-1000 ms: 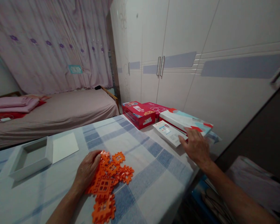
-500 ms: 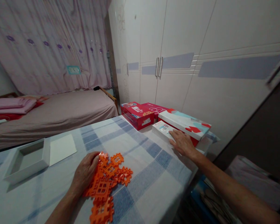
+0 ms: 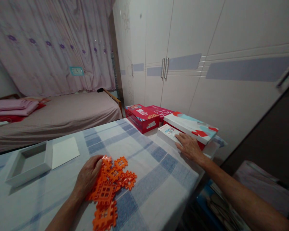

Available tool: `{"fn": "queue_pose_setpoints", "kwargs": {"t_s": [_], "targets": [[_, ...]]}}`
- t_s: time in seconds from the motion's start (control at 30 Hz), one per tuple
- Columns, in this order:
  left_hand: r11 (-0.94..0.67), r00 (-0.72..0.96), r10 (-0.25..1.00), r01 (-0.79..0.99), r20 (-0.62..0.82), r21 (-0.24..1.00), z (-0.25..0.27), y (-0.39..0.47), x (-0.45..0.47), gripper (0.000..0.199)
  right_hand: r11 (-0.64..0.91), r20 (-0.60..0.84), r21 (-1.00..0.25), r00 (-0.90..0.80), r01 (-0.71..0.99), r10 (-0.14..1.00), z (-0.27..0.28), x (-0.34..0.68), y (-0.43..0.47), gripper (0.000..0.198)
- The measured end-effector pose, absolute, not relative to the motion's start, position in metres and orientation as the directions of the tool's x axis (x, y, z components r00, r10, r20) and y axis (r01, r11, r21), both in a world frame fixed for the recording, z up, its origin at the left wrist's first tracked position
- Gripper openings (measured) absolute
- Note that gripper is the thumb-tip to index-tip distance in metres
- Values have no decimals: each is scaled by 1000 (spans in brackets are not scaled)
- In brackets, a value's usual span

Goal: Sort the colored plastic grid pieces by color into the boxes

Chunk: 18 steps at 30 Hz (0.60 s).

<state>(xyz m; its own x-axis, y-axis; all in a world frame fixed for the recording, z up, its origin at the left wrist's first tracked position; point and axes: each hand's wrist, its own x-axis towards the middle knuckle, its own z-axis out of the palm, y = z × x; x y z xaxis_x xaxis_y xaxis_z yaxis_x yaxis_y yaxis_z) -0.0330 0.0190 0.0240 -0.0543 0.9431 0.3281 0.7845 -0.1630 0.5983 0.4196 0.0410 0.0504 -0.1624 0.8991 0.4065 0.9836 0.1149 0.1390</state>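
My left hand (image 3: 90, 172) rests on the table against a heap of orange interlocking plastic pieces (image 3: 105, 192). Its fingers are curled round the left edge of the heap, with the fingertips partly hidden. The pieces are flat squares with notched edges and windowed middles, some overlapping. Farther off on the right, my right hand (image 3: 189, 147) lies with fingers apart on the near right end of a slim white box (image 3: 167, 132). That box has printed marks on its top and sits against a larger white, red and light blue box (image 3: 191, 125).
Two red boxes (image 3: 146, 125) stand behind the white ones. On the left are a shallow grey-white open tray (image 3: 26, 179) and a pale flat card (image 3: 65, 152). A blue-and-white checked cloth (image 3: 154, 186) covers the table. A bed (image 3: 82, 110) and a wardrobe (image 3: 183, 38) stand beyond.
The view has shifted very slightly. Both hands, the orange pieces and the boxes keep their places.
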Motion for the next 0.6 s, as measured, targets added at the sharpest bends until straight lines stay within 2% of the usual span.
{"fn": "queue_pose_setpoints", "kwargs": {"t_s": [0.2,0.3,0.43,0.53,0.6], "targets": [[-171,-64,936,775,345,608,24,19,-31,42,114,457,131,-162,985,875,46,419,40,40],[-181,-57,937,764,345,619,26,17,-30,41,148,537,72,-164,986,827,52,410,35,46],[-162,-78,942,747,327,644,28,14,-29,43,380,570,-161,-229,911,789,68,371,32,43],[-157,-86,947,716,309,680,30,11,-27,44,554,536,-393,-307,734,787,73,327,38,36],[-167,-93,948,672,306,721,31,10,-26,44,594,488,-511,-359,621,795,71,295,45,33]]}}
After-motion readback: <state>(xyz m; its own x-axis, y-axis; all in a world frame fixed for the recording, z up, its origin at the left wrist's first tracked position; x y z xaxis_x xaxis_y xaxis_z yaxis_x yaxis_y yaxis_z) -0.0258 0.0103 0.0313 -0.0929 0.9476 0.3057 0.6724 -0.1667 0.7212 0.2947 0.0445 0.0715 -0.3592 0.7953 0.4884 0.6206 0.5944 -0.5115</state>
